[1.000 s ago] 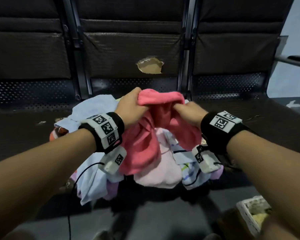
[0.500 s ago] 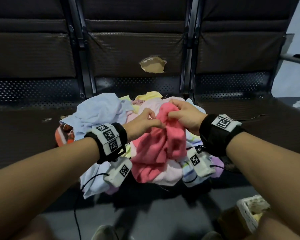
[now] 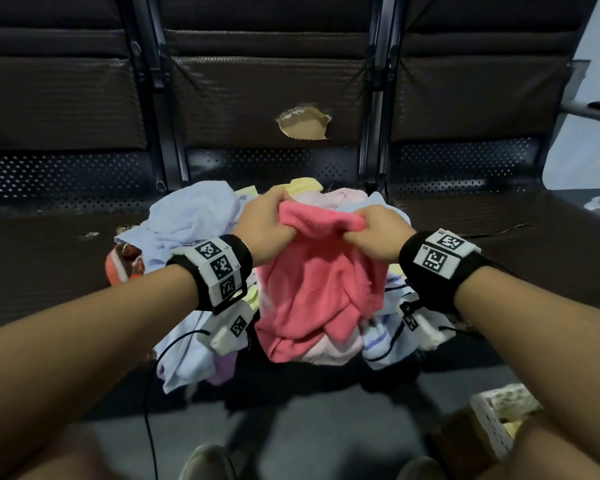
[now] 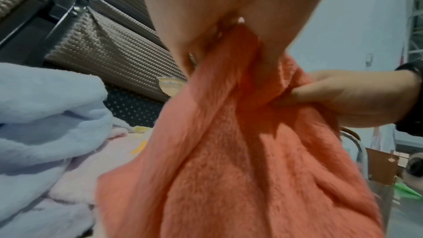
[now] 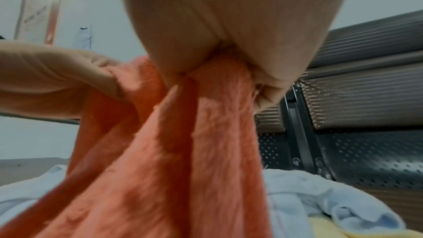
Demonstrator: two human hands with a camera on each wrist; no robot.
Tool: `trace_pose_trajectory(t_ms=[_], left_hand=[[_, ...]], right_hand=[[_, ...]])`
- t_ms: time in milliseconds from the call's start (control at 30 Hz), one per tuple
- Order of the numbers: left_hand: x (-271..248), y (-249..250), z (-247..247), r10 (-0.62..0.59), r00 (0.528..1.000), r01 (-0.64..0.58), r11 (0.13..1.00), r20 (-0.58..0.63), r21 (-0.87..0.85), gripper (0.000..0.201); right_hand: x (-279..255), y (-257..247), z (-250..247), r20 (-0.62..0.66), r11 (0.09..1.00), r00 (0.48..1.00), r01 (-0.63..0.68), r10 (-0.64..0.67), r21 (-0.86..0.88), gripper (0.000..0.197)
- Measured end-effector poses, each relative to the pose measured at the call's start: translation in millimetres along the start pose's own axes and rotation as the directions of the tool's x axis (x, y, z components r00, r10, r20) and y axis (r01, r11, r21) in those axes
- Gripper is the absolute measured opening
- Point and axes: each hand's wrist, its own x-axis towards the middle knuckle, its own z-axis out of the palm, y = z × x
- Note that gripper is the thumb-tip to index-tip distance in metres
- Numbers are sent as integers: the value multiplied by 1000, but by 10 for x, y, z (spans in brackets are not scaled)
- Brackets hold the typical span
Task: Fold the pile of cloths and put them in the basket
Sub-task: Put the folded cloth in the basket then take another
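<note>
A coral pink cloth (image 3: 319, 285) hangs bunched over the pile of cloths (image 3: 194, 220) on the middle seat. My left hand (image 3: 265, 225) grips its top edge on the left, and my right hand (image 3: 378, 233) grips the same edge on the right. The wrist views show each fist closed round the pink cloth (image 4: 240, 151) (image 5: 183, 151), with the rest drooping in folds. Light blue, pale pink and yellow cloths lie beneath. A white basket (image 3: 499, 420) stands on the floor at the lower right, partly hidden by my right arm.
Dark bench seats run across the view; the middle backrest has a torn hole (image 3: 303, 123). An orange item (image 3: 122, 265) sits at the pile's left edge. My shoes (image 3: 208, 462) show on the grey floor below. A metal armrest (image 3: 589, 110) juts out at the right.
My hands dropped toward the pile with the pink cloth half a second ago, then shifted apart along its top edge, spreading it wider between them now.
</note>
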Motion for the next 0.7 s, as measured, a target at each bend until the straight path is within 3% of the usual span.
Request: trace_pose_trajectory(t_ms=[67, 100, 133, 200, 233, 333, 400, 467, 533, 633, 700], left_hand=[[-50, 67, 51, -87, 972, 112, 988, 219, -105, 46], [-61, 85, 81, -98, 954, 120, 991, 283, -63, 50], [-63, 94, 104, -83, 951, 77, 997, 298, 32, 40], [-28, 89, 76, -51, 974, 12, 984, 221, 175, 8], [14, 65, 34, -70, 987, 41, 980, 145, 197, 3], [154, -86, -131, -209, 970, 228, 958, -121, 174, 21], [175, -167, -203, -312, 931, 340, 931, -189, 136, 22], [175, -205, -237, -399, 904, 406, 914, -153, 18, 14], [162, -186, -236, -470, 882, 456, 870, -37, -188, 19], [187, -114, -208, -489, 870, 473, 789, 65, -393, 14], [204, -40, -218, -514, 857, 477, 762, 40, -437, 24]], right_hand=[[-5, -99, -13, -129, 991, 986, 119, -110, 62, 20], [-11, -161, -11, -155, 984, 977, 159, -145, 81, 13], [-7, -195, 3, -173, 979, 970, 188, -171, 84, 8], [5, -221, 1, -195, 978, 965, 194, -176, 76, 22], [8, -210, -24, -192, 982, 968, 178, -162, 68, 28], [-6, -120, -95, -119, 985, 983, 153, -143, 82, 34], [-27, -73, -97, -86, 985, 989, 133, -124, 111, 34], [-38, -56, -80, -128, 980, 983, 151, -134, 128, 36], [-47, -67, -67, -193, 969, 965, 207, -179, 134, 34], [-90, -139, -44, -194, 924, 950, 288, -244, 252, 20], [-131, -202, 5, -172, 892, 926, 372, -337, 256, 41]])
